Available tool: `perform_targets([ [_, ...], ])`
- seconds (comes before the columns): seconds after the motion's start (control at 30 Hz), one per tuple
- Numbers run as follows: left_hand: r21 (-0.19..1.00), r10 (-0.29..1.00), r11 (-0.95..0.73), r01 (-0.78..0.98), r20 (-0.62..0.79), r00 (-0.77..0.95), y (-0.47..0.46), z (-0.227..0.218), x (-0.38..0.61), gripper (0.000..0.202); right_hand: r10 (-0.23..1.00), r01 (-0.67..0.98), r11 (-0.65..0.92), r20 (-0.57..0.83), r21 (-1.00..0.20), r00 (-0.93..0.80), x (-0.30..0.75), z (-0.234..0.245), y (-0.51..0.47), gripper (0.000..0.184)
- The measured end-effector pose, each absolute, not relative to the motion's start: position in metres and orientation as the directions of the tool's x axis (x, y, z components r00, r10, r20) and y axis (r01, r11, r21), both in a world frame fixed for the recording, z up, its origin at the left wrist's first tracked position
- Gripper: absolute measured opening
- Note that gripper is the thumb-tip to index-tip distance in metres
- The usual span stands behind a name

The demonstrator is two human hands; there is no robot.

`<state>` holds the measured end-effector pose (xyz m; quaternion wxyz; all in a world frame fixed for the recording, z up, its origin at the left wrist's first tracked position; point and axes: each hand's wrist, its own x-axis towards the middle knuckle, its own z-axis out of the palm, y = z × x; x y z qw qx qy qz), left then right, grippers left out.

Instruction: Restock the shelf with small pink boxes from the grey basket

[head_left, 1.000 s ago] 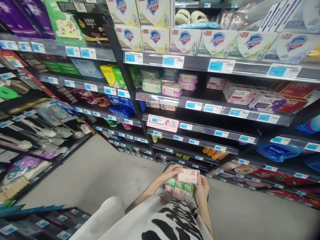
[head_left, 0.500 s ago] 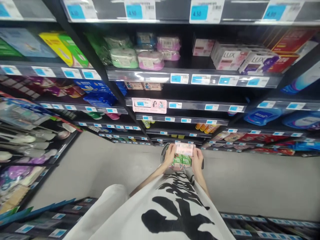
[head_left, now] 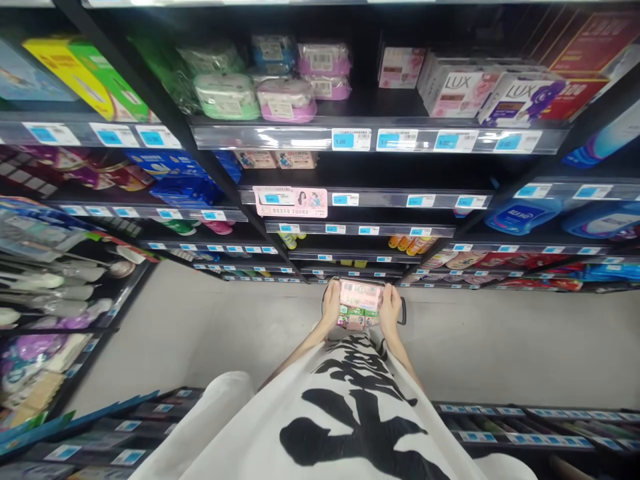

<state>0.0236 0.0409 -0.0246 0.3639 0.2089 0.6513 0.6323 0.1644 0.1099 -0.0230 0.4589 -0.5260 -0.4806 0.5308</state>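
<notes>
Two hands are showing in the head view. Your left hand (head_left: 331,303) is gripping the left end of a pink packet (head_left: 361,295); your right hand (head_left: 391,308) is gripping its right end. Both forearms are reaching forward and converging from the sides of your white shirt (head_left: 260,427). Fingers are curling in close at the packet's ends; single fingertips are too small to make out. The packet is lying almost level between the hands, printed face toward you, over green and pink packs (head_left: 356,319) in a dark-rimmed container (head_left: 403,312). Whether it is touching them, you cannot tell.

Versus 1.0 s ago: your hands are appearing higher in the picture, and the white soap boxes of the upper shelf are now falling outside it. Your left hand, earlier reaching over the packet's top corner, is now holding at the side.
</notes>
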Motion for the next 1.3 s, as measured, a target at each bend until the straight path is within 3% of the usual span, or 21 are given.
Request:
perform_targets([
  [0.13, 0.966, 0.798, 0.087, -0.242, -0.213, -0.563, 0.039, -0.027, 0.021, 0.056, 0.991, -0.014, -0.131, -0.13, -0.991, -0.034, 0.169, -0.024, 0.108, 0.057],
  [0.3, 0.977, 0.801, 0.162, -0.142, -0.214, -0.559, 0.036, -0.029, 0.018, 0.055, 0.994, 0.062, -0.105, -0.105, -0.993, -0.004, 0.172, -0.026, 0.107, 0.058],
  [0.5, 0.972, 0.798, 0.081, 0.219, 0.069, -0.599, 0.036, -0.026, 0.009, 0.049, 0.997, 0.044, -0.08, -0.08, -0.996, 0.012, 0.176, -0.027, 0.112, 0.059],
  [0.57, 0.957, 0.791, 0.084, 0.278, 0.106, -0.603, 0.036, -0.025, 0.006, 0.05, 0.998, 0.078, -0.065, -0.065, -0.995, 0.001, 0.177, -0.025, 0.114, 0.058],
  [1.3, 0.937, 0.758, 0.05, 0.346, 0.19, -0.624, 0.046, -0.006, -0.02, 0.049, 0.997, 0.145, 0.01, -0.002, -0.989, -0.083, 0.16, -0.02, 0.126, 0.045],
])
